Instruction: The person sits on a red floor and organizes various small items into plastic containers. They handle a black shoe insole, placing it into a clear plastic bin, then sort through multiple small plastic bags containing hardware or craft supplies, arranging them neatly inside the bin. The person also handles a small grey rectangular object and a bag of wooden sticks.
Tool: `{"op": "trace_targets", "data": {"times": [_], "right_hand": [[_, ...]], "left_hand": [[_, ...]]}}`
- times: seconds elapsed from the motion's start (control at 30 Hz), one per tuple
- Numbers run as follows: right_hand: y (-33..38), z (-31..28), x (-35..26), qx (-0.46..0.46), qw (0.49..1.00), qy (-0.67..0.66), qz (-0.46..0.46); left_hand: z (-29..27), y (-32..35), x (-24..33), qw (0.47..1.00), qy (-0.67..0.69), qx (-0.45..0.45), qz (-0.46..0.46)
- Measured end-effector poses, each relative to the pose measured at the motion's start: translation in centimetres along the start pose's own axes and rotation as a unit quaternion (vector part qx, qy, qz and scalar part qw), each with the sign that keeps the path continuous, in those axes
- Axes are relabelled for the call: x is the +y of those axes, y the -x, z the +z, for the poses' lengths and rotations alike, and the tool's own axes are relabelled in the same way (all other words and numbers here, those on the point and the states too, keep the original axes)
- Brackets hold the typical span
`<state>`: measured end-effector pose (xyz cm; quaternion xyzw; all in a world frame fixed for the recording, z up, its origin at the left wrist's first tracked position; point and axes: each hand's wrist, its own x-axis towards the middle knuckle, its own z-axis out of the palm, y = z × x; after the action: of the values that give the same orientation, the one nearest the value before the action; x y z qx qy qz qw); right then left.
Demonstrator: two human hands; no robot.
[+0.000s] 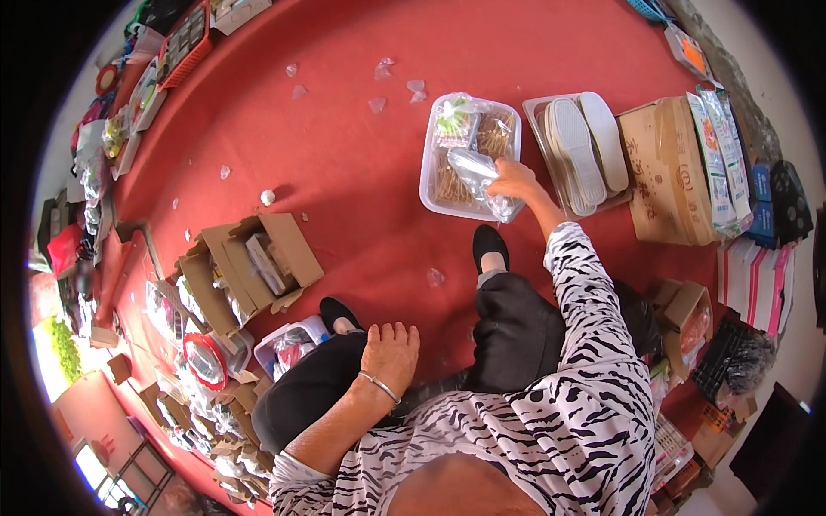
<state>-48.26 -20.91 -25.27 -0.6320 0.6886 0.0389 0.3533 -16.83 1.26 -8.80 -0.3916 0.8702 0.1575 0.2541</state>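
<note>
My right hand point(514, 181) reaches over a white plastic tub point(425, 179) on the red floor. Its fingers are closed on a clear plastic bag point(473, 169), which lies across the tub; what the bag holds is hard to make out. Under and beside it in the tub are bundles of thin golden-brown pieces point(496, 133) and a clear packet with green and white print point(454, 120). My left hand point(391, 354), with a bracelet at its wrist, lies on my left knee, fingers stretched out and holding nothing.
Right of the tub sits a clear bin with white insoles point(575, 150), then a cardboard box point(671, 172). An opened carton point(249, 267) stands at the left, above piled packages point(228, 421). Plastic scraps point(383, 69) dot the red floor point(344, 189).
</note>
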Motion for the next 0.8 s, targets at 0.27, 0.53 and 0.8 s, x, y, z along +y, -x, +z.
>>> {"op": "trace_targets", "data": {"times": [0.27, 0.53, 0.8], "right_hand": [[1.0, 1.6, 5.4, -0.181, 0.668, -0.721, 0.031], [2.8, 2.1, 2.1, -0.242, 0.433, -0.866, -0.065], [9.2, -2.1, -8.0, -0.2, 0.523, -0.827, -0.052]], "left_hand": [[0.3, -0.7, 0.4, 1.0, -0.005, -0.02, 0.008], [-0.8, -1.3, 0.0, 1.0, -0.015, 0.02, -0.008], [-2.8, 0.3, -0.1, 0.996, 0.015, 0.072, -0.041]]}}
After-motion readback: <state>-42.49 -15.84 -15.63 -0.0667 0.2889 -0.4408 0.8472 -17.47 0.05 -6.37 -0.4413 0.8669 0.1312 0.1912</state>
